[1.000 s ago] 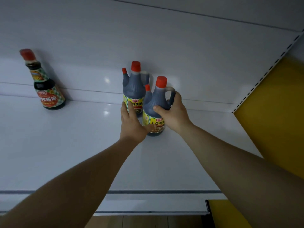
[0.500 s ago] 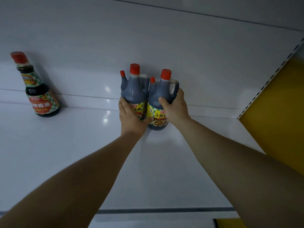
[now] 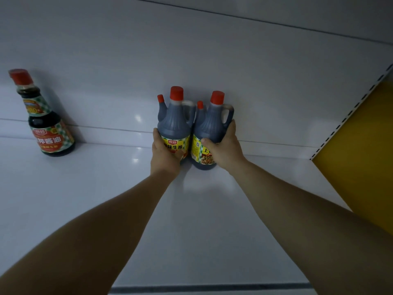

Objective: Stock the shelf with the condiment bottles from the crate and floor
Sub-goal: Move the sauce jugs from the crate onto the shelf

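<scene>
Right dark bottle [image 3: 209,124] slid back against red-capped twin [image 3: 174,122].

The single view comes from a camera worn on the person's head. It faces forward and down across a white shelf [image 3: 85,209] toward its back panel [image 3: 191,60], which fills the upper half of the frame. Both forearms enter from the bottom corners and converge near the centre. There, at arm's length from the lens, the left hand [image 3: 164,158] grips the left bottle [image 3: 174,122] and the right hand [image 3: 225,150] grips the right bottle [image 3: 210,124]. The wide angle also takes in a lone bottle [image 3: 49,126] at far left and a yellow side panel [image 3: 361,145] at right.
</scene>
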